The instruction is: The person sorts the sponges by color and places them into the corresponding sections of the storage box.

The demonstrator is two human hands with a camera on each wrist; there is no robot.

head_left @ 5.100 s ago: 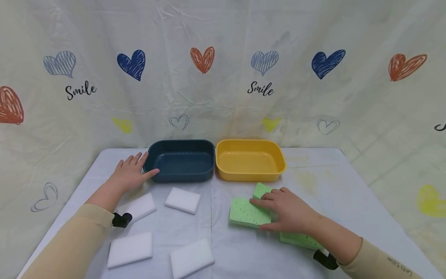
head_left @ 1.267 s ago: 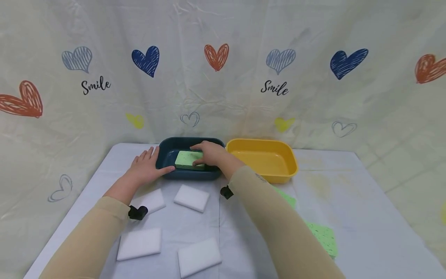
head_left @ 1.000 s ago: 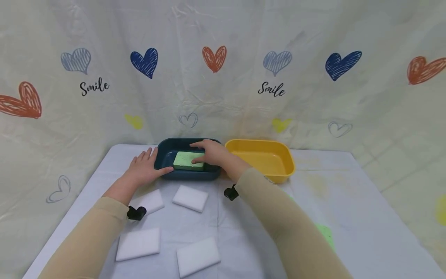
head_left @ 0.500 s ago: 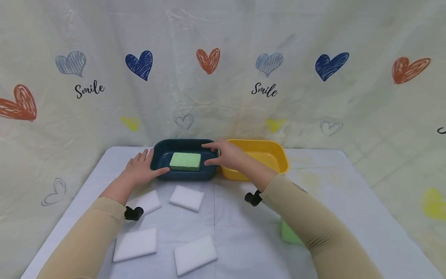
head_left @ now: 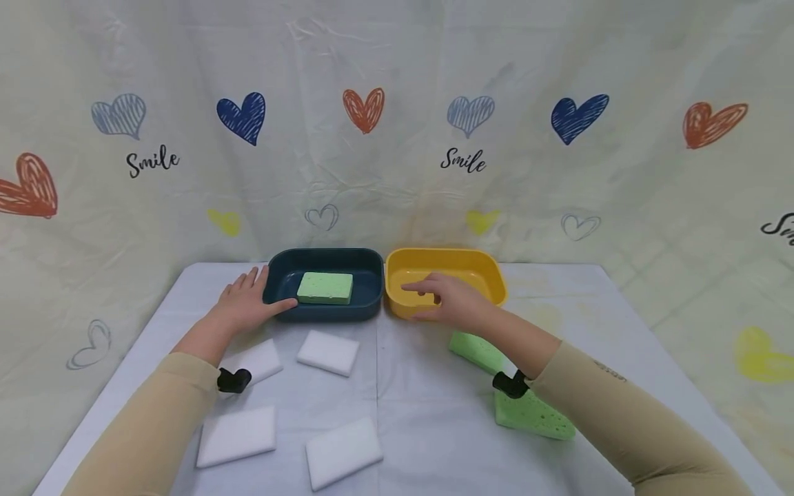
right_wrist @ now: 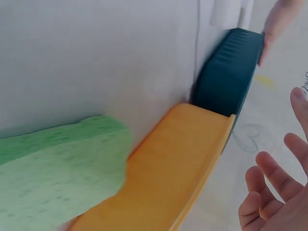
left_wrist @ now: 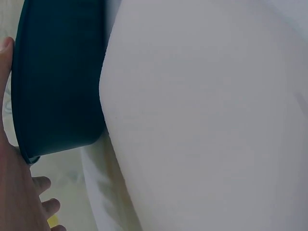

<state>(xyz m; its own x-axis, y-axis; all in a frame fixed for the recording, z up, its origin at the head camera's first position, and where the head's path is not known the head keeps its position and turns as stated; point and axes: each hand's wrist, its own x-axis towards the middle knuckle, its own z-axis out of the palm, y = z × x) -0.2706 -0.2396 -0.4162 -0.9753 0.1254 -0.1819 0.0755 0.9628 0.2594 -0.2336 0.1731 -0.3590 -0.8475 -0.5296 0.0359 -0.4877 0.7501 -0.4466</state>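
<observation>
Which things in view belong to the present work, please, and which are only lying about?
Probably in the work:
dark blue tray
green sponge inside it
two other green sponges

Seemingly lying about, for now:
four white blocks
yellow tray

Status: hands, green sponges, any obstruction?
Left hand touching left end of teal tray. Right hand empty, by yellow tray. One green sponge inside teal tray; two green sponges on table, partly behind right forearm in head view. No other obstruction seen.

1 green sponge (head_left: pixel 325 288) flat in teal tray (head_left: pixel 329 314), 2 other sponges (head_left: pixel 474 350) (head_left: pixel 530 416) outside, seemingly flat
</observation>
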